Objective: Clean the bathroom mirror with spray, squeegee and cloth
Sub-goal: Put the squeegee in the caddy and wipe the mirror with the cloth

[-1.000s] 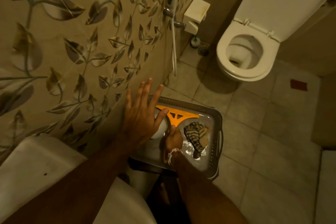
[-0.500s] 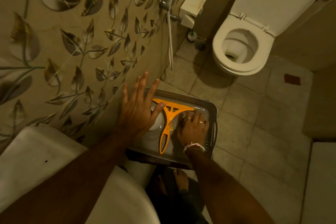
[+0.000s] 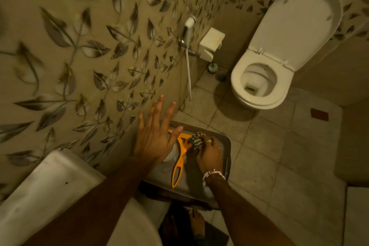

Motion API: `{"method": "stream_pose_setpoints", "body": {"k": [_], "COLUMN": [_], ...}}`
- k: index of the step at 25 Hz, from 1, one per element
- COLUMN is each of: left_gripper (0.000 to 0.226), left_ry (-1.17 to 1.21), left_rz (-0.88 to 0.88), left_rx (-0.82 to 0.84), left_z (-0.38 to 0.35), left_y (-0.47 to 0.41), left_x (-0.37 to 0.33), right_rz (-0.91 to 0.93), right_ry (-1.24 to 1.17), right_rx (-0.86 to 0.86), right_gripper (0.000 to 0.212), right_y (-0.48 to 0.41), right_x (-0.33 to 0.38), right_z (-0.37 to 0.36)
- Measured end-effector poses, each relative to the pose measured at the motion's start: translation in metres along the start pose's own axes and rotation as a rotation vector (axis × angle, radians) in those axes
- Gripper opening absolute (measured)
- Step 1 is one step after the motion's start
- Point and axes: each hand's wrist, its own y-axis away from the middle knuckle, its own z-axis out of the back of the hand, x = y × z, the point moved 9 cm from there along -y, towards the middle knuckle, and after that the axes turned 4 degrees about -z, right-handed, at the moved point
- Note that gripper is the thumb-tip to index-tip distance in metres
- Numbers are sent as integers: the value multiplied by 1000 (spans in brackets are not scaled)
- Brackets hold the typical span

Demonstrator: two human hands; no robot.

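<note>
A grey tray sits low in front of me, beside the leaf-patterned wall. An orange squeegee lies in it, handle toward me. My right hand is down in the tray, closed around a bunched striped cloth that sticks out past my fingers. My left hand hovers over the tray's left side with fingers spread and holds nothing; it hides a white object underneath. The mirror is out of view, and I cannot make out a spray bottle.
A white sink edge fills the lower left. An open toilet stands at the upper right. A hand shower hose and a white box hang on the wall. My bare feet stand on the tiled floor.
My right hand left the squeegee handle, moved right onto the cloth and has bunched it up in its grip. My left hand stays spread over the tray.
</note>
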Motion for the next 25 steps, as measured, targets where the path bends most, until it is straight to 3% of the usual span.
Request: {"method": "stream_pose_setpoints", "body": {"k": [5,13,20,25], "left_gripper": [74,70,69,68], "left_ry": [-21,-128,-390,-533], "left_rz": [62,62,55,92], "left_rx": [-106,-508,-782,-852], "left_z": [102,354,542,627], "left_y": [-24,-22,100,225], "left_x": [-23,-33,-16,10], "right_rz": [284,753,1116,1379], "right_ry": [-346,-675,-833,-941], "right_rx": [-135,-277,-344,-348], "right_gripper": [39,33,39,37], "right_y": [16,102,261,405], "right_x": [124,353,499,581], "right_z": [96,263,333,338]}}
